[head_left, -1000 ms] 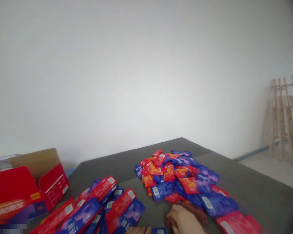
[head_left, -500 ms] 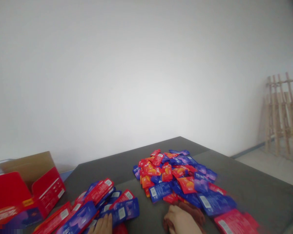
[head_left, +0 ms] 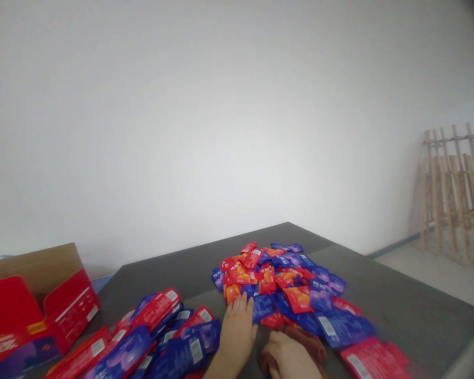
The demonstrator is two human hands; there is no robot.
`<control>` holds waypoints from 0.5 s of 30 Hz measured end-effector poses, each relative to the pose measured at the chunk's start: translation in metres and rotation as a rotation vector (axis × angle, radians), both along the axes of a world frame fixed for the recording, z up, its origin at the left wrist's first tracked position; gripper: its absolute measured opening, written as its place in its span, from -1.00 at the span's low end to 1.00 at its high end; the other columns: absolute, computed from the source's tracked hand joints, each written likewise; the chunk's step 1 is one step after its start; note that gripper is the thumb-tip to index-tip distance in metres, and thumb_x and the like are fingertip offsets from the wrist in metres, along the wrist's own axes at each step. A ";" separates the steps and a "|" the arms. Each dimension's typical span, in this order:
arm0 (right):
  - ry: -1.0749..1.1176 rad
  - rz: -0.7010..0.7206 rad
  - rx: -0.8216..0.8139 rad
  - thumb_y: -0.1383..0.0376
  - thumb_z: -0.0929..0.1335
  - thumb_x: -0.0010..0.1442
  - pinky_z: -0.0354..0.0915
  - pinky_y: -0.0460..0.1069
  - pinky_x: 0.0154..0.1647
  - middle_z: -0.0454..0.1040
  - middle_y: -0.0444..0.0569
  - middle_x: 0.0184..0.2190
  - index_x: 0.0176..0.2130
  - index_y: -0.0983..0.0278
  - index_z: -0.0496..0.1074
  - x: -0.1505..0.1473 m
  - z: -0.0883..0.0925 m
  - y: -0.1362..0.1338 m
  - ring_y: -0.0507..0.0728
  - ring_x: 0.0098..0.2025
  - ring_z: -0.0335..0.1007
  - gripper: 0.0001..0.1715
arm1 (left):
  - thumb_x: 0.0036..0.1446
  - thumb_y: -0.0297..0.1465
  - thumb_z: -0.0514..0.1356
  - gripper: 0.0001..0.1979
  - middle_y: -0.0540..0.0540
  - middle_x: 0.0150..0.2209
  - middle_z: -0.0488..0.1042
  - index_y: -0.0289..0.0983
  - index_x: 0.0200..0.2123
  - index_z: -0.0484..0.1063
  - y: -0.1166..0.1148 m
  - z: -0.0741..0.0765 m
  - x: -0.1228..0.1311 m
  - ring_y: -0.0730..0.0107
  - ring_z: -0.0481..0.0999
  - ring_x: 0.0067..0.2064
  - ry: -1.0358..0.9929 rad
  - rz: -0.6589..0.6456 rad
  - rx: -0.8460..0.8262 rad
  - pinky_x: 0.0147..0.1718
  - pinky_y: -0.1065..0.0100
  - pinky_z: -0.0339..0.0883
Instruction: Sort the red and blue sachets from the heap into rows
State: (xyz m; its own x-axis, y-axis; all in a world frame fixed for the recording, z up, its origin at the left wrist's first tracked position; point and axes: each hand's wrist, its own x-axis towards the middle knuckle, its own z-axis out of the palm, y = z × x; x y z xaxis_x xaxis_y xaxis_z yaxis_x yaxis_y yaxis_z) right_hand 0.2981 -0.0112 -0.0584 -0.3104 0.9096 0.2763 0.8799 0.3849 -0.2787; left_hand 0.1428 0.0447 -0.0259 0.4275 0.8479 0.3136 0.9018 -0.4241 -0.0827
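Observation:
My left hand (head_left: 237, 329) reaches to the near left edge of a pile of red and blue snack packets (head_left: 266, 279). Its fingers are stretched out over a blue packet (head_left: 263, 308), and no packet shows gripped in it. My right hand (head_left: 286, 355) is closed on a brown cloth (head_left: 310, 342) at the near edge of that pile. How much of the cloth lies under the palm is hidden. Left of my left hand lies a second heap of packets, with a blue packet (head_left: 179, 355) on its near side.
An open red carton (head_left: 69, 316) with raised flaps stands at the far left. The dark tabletop (head_left: 383, 273) meets a white wall (head_left: 221, 131) at the back. A wooden lattice rack (head_left: 454, 195) leans at the right.
My left hand has moved right and forward, from the left heap to the edge of the middle pile. A blue packet has come down onto the left heap. My right hand stays on the cloth.

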 end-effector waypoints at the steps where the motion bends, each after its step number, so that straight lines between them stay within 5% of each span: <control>1: 0.002 0.003 0.004 0.39 0.27 0.06 0.32 -0.01 -0.16 0.52 -0.11 -0.31 -0.33 0.09 0.54 0.001 0.001 -0.001 0.19 -0.21 0.43 -0.70 | 0.12 -0.50 0.23 -0.40 -0.29 0.28 0.32 -0.33 0.26 0.30 0.008 -0.006 0.008 0.03 0.33 0.26 -0.002 -0.019 -0.013 0.20 0.09 0.21; 5: 0.014 -0.020 0.016 0.39 0.26 0.06 0.32 0.01 -0.09 0.55 -0.09 -0.24 -0.28 0.06 0.56 0.003 0.001 -0.003 0.22 -0.13 0.44 -0.65 | 0.16 -0.49 0.23 -0.44 -0.28 0.24 0.37 -0.30 0.25 0.33 0.015 -0.017 0.018 0.02 0.39 0.21 0.006 -0.055 -0.023 0.21 0.05 0.19; 15: 0.096 0.064 -0.052 0.46 0.26 0.09 0.21 -0.05 0.06 0.57 -0.05 -0.15 -0.24 0.16 0.57 -0.003 0.003 -0.004 0.17 -0.02 0.42 -0.63 | 0.22 -0.23 0.25 -0.43 -0.33 0.25 0.36 -0.35 0.24 0.35 -0.047 -0.024 -0.011 -0.04 0.41 0.17 0.020 0.093 -0.151 0.15 -0.01 0.24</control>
State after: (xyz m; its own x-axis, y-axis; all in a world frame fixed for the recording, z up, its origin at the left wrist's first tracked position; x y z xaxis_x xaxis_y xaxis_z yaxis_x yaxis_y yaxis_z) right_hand 0.2951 -0.0150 -0.0550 -0.3431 0.9025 0.2602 0.8222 0.4225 -0.3814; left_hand 0.1318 -0.0025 -0.0503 0.3495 0.9209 0.1724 0.9367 -0.3475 -0.0425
